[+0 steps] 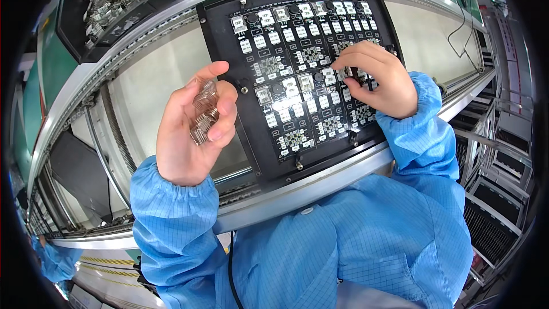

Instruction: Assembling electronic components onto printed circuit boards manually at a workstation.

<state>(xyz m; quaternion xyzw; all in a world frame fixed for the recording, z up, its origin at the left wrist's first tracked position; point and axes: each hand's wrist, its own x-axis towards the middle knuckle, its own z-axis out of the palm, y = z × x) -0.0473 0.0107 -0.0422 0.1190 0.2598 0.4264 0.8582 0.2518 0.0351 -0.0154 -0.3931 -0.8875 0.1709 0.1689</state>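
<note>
My left hand (182,117) is cupped beside the left edge of the fixture, raised above it. Curled in its fingers are several small, shiny, finned metal pieces (205,109). My right hand (380,77) is over the right half of the circuit board panel (289,111), thumb and fingertips bent down in a pinch at the boards. What lies between those fingertips is small and mostly hidden. The panel is black, with rows of white and silver parts, and sits in a black carrier fixture (251,157) with metal pins along its edges.
A black bin (108,37) heaped with similar metal pieces stands at the far left. The carrier rests across a conveyor with metal rails (309,194). Dark slotted racks (492,223) stand at the right. A blue sleeve of another person (57,260) shows at the lower left.
</note>
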